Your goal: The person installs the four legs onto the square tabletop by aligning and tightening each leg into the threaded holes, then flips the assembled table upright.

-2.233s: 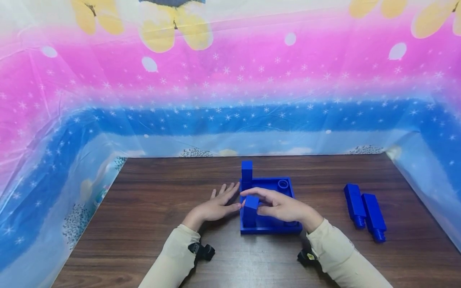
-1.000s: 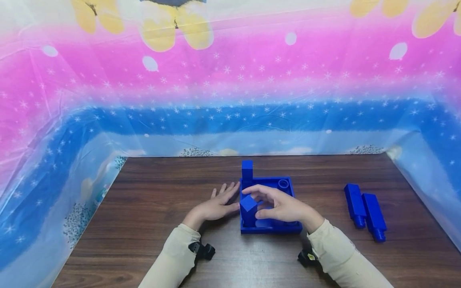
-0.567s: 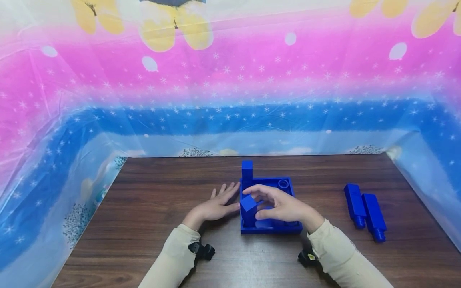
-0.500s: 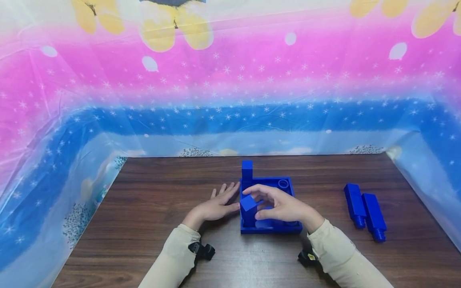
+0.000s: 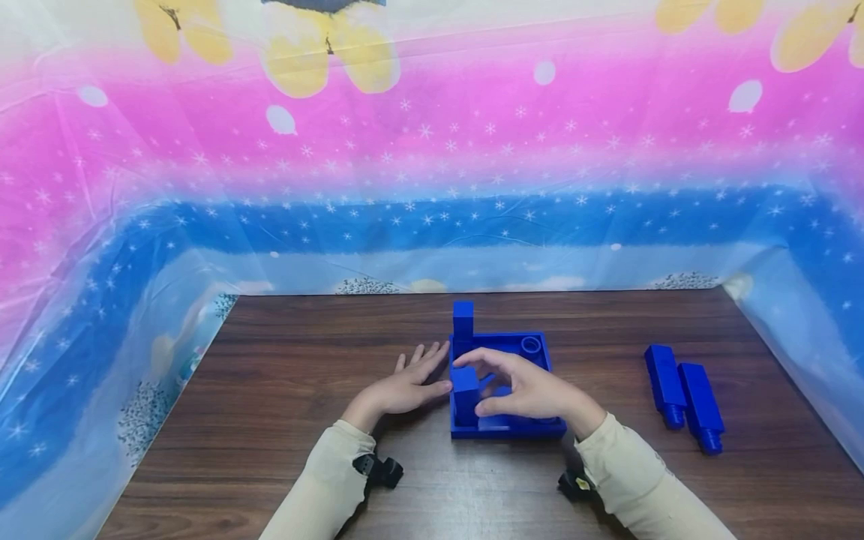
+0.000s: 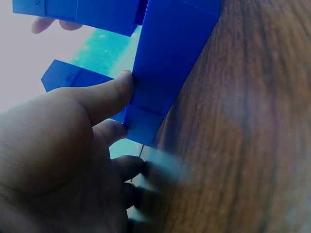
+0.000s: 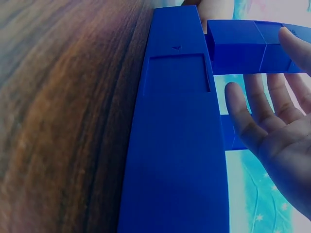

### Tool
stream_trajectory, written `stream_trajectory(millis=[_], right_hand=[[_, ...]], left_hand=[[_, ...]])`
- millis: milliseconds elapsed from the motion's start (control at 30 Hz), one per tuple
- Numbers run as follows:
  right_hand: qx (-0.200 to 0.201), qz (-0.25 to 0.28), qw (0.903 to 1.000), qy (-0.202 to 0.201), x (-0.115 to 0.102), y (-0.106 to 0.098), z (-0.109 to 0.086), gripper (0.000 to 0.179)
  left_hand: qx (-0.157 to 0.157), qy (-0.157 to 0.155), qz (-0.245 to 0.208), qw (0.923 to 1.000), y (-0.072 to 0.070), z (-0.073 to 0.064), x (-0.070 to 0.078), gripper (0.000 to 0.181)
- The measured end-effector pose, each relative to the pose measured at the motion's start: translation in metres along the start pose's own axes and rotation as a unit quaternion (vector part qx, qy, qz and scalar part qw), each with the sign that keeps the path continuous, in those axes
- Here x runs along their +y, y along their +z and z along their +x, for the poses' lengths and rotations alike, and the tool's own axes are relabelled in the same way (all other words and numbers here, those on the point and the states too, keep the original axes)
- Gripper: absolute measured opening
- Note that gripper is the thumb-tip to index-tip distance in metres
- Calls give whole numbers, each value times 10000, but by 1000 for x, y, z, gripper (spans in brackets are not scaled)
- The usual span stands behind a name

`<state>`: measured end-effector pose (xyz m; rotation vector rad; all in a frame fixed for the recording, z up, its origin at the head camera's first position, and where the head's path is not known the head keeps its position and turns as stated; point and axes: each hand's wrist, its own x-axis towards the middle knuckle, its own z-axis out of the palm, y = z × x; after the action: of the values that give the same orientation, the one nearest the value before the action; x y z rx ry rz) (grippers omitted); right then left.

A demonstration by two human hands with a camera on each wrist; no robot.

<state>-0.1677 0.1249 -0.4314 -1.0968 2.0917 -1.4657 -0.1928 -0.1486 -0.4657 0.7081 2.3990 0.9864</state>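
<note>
A blue square tray [image 5: 506, 433] with a raised rim lies in the middle of the table. At its near left corner stands a blue square post [image 5: 466, 397], upright. My right hand [image 5: 533, 386] pinches that post between the thumb in front and the fingers behind; the right wrist view shows the thumb overlapping the post [image 7: 238, 48] near its top. My left hand [image 5: 405, 386] lies flat at the tray's left side, fingers spread and straight. In the left wrist view its thumb and index fingertip touch the tray's wall [image 6: 160, 58].
A second blue post [image 5: 463, 319] rises from the tray's far left corner. At the far right corner is a round socket [image 5: 531, 345]. Two more blue posts [image 5: 667, 382] with narrow round ends lie to the right on the wooden table [image 5: 304, 330]. A printed cloth [image 5: 432, 150] hangs behind.
The near left post has turned from cornerwise to squared with the tray. My right fingers and thumb have shifted slightly around it. The left hand has hardly moved.
</note>
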Motion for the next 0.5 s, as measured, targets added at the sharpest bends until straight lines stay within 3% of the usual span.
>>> stream_trajectory(millis=[500], right_hand=[[-13, -323, 9994, -82, -1, 3, 0, 64]], left_hand=[[17, 52, -4, 10000, 0, -1, 0, 84]])
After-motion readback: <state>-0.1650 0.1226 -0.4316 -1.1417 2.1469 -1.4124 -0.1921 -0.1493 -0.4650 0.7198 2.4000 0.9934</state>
